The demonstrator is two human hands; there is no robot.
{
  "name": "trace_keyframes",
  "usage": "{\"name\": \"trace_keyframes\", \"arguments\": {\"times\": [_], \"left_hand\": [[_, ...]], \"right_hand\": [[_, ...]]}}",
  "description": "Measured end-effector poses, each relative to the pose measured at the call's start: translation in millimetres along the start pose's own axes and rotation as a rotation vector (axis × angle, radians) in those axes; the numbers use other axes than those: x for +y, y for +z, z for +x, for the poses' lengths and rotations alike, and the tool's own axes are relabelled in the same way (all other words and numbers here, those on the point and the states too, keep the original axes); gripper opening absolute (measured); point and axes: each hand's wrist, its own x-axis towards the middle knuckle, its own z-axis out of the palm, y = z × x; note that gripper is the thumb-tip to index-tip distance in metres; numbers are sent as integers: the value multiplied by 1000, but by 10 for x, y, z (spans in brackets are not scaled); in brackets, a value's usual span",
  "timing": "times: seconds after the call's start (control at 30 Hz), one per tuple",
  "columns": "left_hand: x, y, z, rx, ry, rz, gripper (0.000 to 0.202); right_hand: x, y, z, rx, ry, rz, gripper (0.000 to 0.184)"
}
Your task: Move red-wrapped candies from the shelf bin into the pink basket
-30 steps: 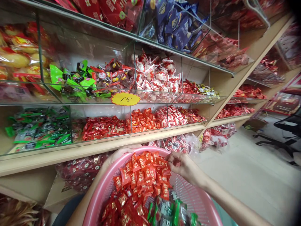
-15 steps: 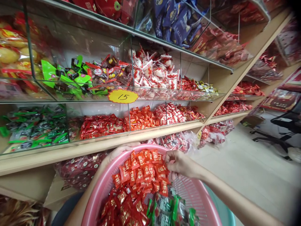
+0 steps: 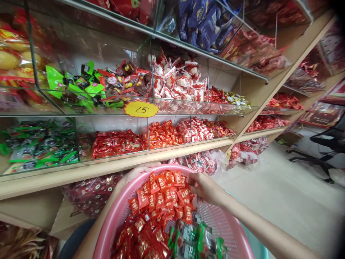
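Observation:
A pink plastic basket [image 3: 121, 212] is held low in front of me, heaped with orange-red wrapped candies [image 3: 164, 196], darker red ones and some green packets [image 3: 201, 241]. My left hand [image 3: 134, 173] wraps over the basket's far rim, fingers closed on it. My right hand [image 3: 202, 187] reaches into the heap, its fingers pinched on orange-red candies at the pile's far right.
Glass-fronted shelf bins face me: green packets [image 3: 40, 145], red candies [image 3: 115, 144], orange-red candies [image 3: 161, 133], red-and-white candies [image 3: 175, 81]. A yellow price tag [image 3: 141, 109] reads 15. Bagged candy [image 3: 91, 192] sits under the wooden shelf. Bare floor and a black chair [image 3: 323, 144] lie at right.
My right hand has shifted slightly left and up along the candy pile, and the view has drifted a little. The left hand stays on the rim.

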Motion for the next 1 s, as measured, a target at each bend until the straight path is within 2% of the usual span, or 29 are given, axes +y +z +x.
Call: {"name": "trace_keyframes", "arguments": {"times": [0.1, 0.3, 0.47, 0.63, 0.8, 1.0], "left_hand": [[6, -2, 9, 8, 9, -4, 35], [13, -1, 17, 20, 20, -10, 37], [10, -3, 10, 21, 12, -22, 36], [9, -2, -4, 17, 2, -45, 35], [16, 2, -6, 15, 18, -90, 35], [-2, 21, -2, 20, 91, -181, 34]], "right_hand": [[-3, 0, -16, -14, 13, 27, 5], [65, 29, -25, -159, 71, 288, 4], [75, 74, -4, 17, 21, 111, 5], [-16, 87, -25, 145, -19, -92, 11], [-89, 61, -50, 183, -49, -159, 11], [-86, 63, -67, 191, -6, -178, 12]]}}
